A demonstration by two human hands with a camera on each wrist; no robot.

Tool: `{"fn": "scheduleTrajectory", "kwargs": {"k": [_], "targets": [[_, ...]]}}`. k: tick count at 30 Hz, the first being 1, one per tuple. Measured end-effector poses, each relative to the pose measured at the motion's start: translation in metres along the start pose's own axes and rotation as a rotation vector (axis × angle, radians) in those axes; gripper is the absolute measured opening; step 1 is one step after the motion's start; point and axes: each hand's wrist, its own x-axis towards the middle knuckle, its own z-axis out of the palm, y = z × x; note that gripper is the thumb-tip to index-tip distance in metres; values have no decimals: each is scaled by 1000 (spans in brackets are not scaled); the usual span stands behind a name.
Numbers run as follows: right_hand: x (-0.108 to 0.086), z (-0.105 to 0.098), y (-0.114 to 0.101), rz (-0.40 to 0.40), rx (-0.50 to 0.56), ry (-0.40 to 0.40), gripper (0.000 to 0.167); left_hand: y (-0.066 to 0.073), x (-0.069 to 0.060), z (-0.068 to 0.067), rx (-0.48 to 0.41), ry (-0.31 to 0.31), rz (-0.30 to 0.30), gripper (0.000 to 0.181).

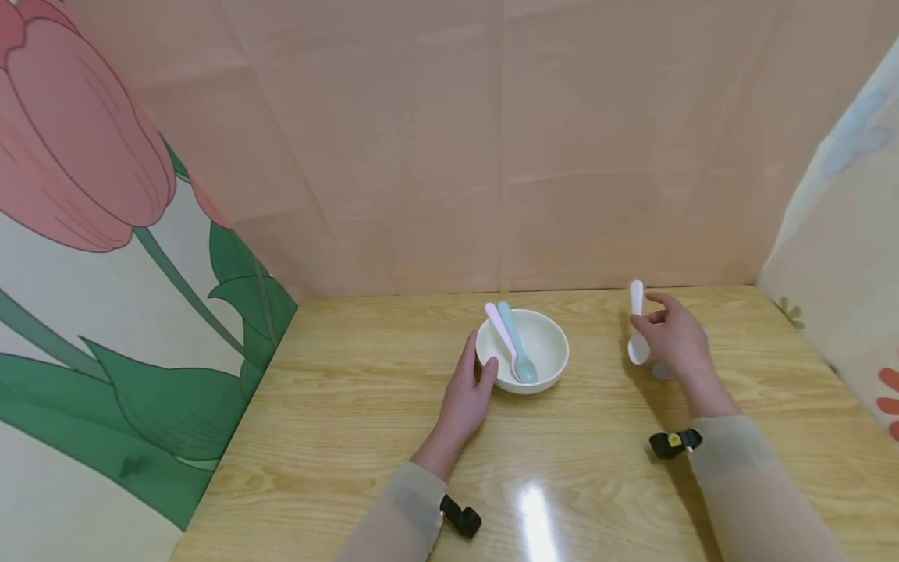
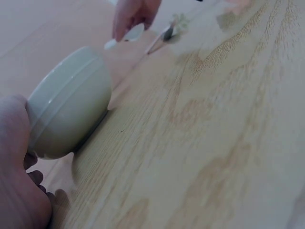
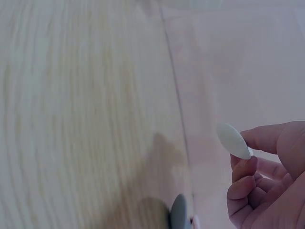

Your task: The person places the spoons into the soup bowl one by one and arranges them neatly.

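Note:
A white bowl (image 1: 551,343) stands on the wooden table, with a pink spoon (image 1: 500,328) and a light blue spoon (image 1: 516,343) leaning inside, handles over the far rim. My left hand (image 1: 467,394) grips the bowl's left side, thumb at the rim and fingers along the outer wall. To the right, my right hand (image 1: 677,339) pinches a white spoon (image 1: 637,347) above the table, its handle pointing away and its scoop towards me. Below that hand lies another pale spoon-like piece (image 1: 661,371), mostly hidden; the right wrist view shows a grey scoop (image 3: 178,212) there.
The wooden table (image 1: 337,437) ends at a pink cloth backdrop (image 1: 421,156) behind the bowl. A tulip-printed panel (image 1: 84,195) borders the left side, and a pale printed panel (image 1: 843,257) borders the right. Each wrist carries a small black camera.

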Motion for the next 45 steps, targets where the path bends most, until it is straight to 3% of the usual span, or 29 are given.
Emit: {"fn": "scheduleTrajectory", "kwargs": {"k": [9, 24, 35, 45], "targets": [[-6, 5, -22, -53, 56, 18, 66, 1, 0, 0, -4, -1, 13, 69], [-16, 22, -45, -118, 236, 13, 67, 2, -4, -4, -11, -2, 23, 69], [-19, 33, -65, -122, 268, -15, 66, 1, -5, -5, -11, -3, -2, 69], [-21, 42, -83, -135, 316, -38, 67, 1, -6, -6, -15, -10, 10, 70]]}}
